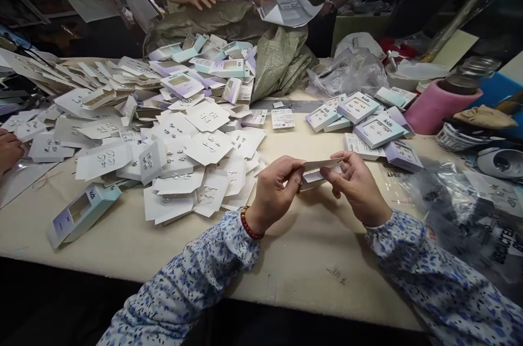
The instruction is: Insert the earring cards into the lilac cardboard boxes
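Observation:
Between both hands, above the table, is a small cardboard box point(321, 174) with its flap raised toward me; its front and contents are hidden. My left hand point(280, 185) pinches its left end between thumb and fingers. At the opposite end, my right hand point(355, 182) grips it with the thumb along the near edge. Left of my hands spreads a heap of white cards point(208, 144) carrying small silver earrings. To the right, filled boxes point(378, 129) marked "kids" lie in a loose pile, with earrings showing in their windows.
Many window boxes point(182, 84) spill from a green woven sack point(281, 60) at the back. One lone box point(84, 212) lies front left. Plastic bags point(453, 199) and a pink roll point(441, 106) stand right. Another person's hand point(10, 150) is at the left; people stand opposite, one holding a paper point(290, 7).

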`<state>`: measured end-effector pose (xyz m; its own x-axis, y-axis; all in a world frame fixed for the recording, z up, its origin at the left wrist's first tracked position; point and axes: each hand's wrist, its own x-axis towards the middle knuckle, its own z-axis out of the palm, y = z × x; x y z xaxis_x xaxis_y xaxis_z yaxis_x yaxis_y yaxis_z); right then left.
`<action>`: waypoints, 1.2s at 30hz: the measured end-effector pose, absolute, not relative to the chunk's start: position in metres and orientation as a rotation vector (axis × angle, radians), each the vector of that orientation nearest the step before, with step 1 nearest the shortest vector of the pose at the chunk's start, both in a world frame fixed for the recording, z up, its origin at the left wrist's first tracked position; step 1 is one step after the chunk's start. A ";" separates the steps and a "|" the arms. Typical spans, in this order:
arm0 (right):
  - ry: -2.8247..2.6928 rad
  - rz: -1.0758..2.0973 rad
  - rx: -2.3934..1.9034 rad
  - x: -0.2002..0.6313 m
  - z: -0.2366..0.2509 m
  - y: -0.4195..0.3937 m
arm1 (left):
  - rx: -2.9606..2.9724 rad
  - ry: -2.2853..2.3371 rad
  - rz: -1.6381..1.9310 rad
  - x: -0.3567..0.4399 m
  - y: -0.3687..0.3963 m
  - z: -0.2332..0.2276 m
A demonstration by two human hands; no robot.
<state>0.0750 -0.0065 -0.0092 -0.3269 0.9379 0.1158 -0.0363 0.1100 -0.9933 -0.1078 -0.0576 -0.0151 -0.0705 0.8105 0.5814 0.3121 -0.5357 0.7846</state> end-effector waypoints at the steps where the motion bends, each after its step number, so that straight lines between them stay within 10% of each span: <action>1: -1.492 1.386 -0.940 0.075 -0.008 -0.008 | 1.752 1.185 1.626 -0.108 -0.057 -0.015; 26: -1.550 0.686 -0.895 0.063 -0.044 0.004 | 1.698 1.382 1.928 -0.101 -0.028 -0.040; 36: -1.533 0.929 -0.835 0.067 -0.031 0.003 | 1.919 1.248 1.913 -0.107 -0.034 -0.035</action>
<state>0.0674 0.0030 -0.0313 -0.1464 0.8883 0.4353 0.0252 0.4433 -0.8960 -0.1068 -0.0341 -0.0351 -0.1655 0.6358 0.7539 0.4337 -0.6396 0.6347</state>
